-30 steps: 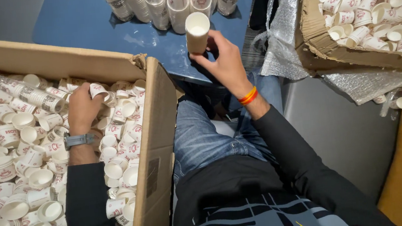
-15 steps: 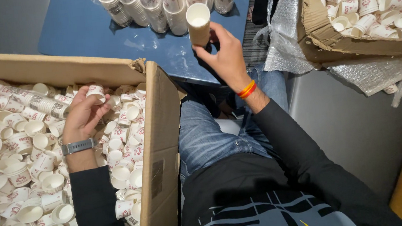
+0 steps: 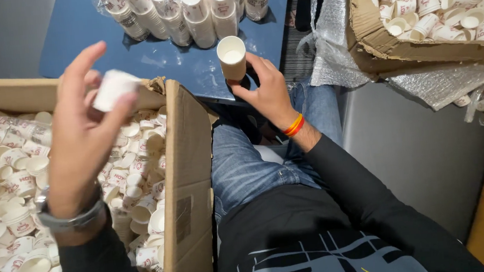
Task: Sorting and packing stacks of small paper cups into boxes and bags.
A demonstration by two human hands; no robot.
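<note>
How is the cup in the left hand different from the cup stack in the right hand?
The cup in the left hand is single, tilted, raised over the cardboard box. The cup stack in the right hand is taller, upright, its mouth open upward, by the blue table. Both are white paper.

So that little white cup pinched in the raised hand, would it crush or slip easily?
Probably light: the left hand lifts the small paper cup with fingertips alone. It likely dents under a hard grip, since its wall looks thin. Set on its side it would probably roll, like the loose cups lying tumbled in the cardboard box.
</note>
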